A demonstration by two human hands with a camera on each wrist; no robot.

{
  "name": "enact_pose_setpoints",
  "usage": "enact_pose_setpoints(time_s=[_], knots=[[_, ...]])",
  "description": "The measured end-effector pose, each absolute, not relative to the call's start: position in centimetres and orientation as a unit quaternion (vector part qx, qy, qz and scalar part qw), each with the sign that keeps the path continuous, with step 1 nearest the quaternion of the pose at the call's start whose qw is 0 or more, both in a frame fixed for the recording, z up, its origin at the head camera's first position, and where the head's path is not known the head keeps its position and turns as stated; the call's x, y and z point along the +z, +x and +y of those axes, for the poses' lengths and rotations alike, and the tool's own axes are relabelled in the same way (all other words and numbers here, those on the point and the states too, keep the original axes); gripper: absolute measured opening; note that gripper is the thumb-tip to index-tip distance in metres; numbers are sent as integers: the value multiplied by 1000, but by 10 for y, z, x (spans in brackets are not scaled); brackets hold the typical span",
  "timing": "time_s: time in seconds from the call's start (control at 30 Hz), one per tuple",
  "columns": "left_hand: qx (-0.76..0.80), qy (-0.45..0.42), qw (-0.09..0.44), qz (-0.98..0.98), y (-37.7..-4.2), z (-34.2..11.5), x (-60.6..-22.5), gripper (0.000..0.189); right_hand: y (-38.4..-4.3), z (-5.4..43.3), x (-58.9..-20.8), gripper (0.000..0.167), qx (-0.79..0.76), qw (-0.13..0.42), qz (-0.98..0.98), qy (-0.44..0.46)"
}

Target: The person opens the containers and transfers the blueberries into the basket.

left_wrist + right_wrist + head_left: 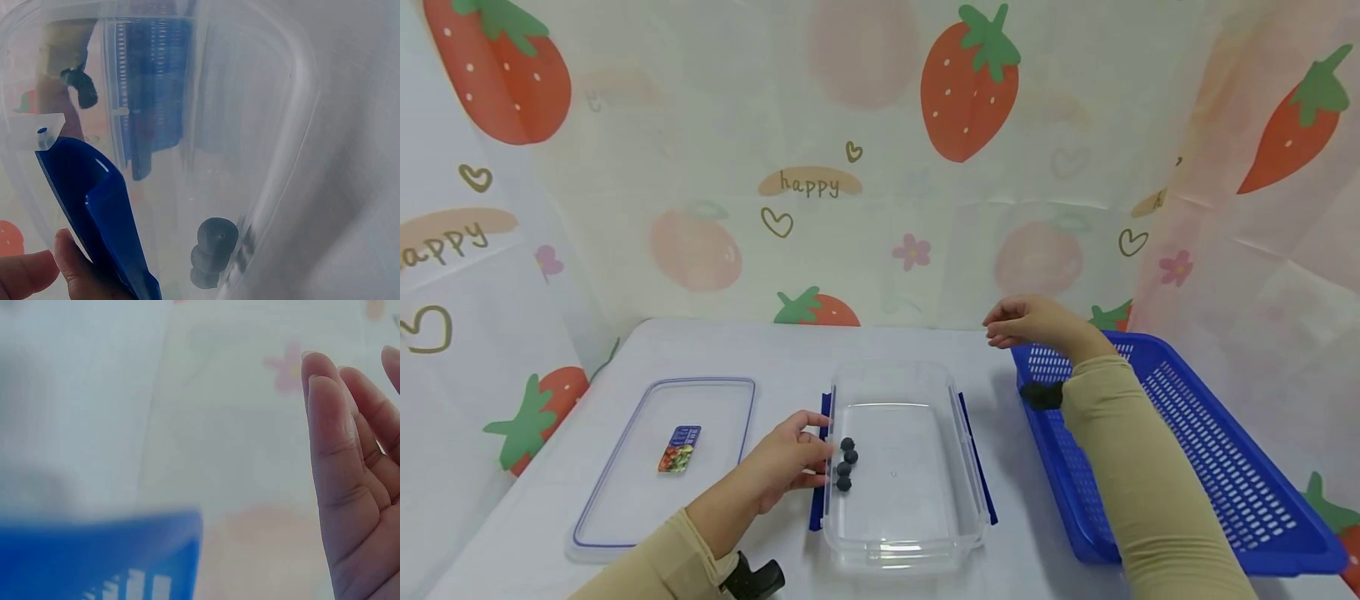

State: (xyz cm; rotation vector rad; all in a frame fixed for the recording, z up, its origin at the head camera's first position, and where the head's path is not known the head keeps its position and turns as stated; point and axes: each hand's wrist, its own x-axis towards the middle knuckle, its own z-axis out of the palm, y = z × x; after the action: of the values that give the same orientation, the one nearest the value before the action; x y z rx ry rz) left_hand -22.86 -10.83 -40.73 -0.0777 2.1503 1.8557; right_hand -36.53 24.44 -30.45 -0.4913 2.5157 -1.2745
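Observation:
A clear plastic box (895,500) with blue side latches stands in the middle of the table. Several small dark balls (845,468), resembling blueberries, lie in a row along its left inner wall; in the left wrist view, dark balls (215,240) show through the plastic. My left hand (786,462) rests its fingers against the box's left side, by the lowered blue latch (106,206). Loosely bent and holding nothing, my right hand (1033,323) hovers over the back left corner of a blue basket (1195,417). Its fingers (334,425) show nothing between them.
On the left lies a clear lid (625,517) with a blue seal and a colourful label (680,450). The basket, with slotted walls, takes up the table's right side. A strawberry-printed cloth (880,250) hangs behind and beside the white table (790,350).

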Motion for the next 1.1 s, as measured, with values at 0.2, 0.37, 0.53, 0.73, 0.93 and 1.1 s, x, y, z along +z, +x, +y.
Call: enact_pose_setpoints(time_s=[0.2,0.37,0.53,0.73,0.93,1.1], knots=[[646,-27,149,748,-228,-107,-406,40,-369,207,-304,22,-429,160,866,-200],[647,-26,150,748,-228,-106,-406,40,-370,179,-308,18,-423,178,861,-220],[646,-23,150,748,-228,-106,-405,40,-369,152,-317,15,-424,194,855,-228],[646,-26,150,748,-228,-107,-406,41,-365,120,-325,15,-413,203,855,-240],[645,-24,152,748,-230,-107,-408,41,-362,95,-339,22,-437,226,834,-252],[643,-27,158,749,-231,-107,-408,41,-360,80,-354,15,-445,245,825,-249]])
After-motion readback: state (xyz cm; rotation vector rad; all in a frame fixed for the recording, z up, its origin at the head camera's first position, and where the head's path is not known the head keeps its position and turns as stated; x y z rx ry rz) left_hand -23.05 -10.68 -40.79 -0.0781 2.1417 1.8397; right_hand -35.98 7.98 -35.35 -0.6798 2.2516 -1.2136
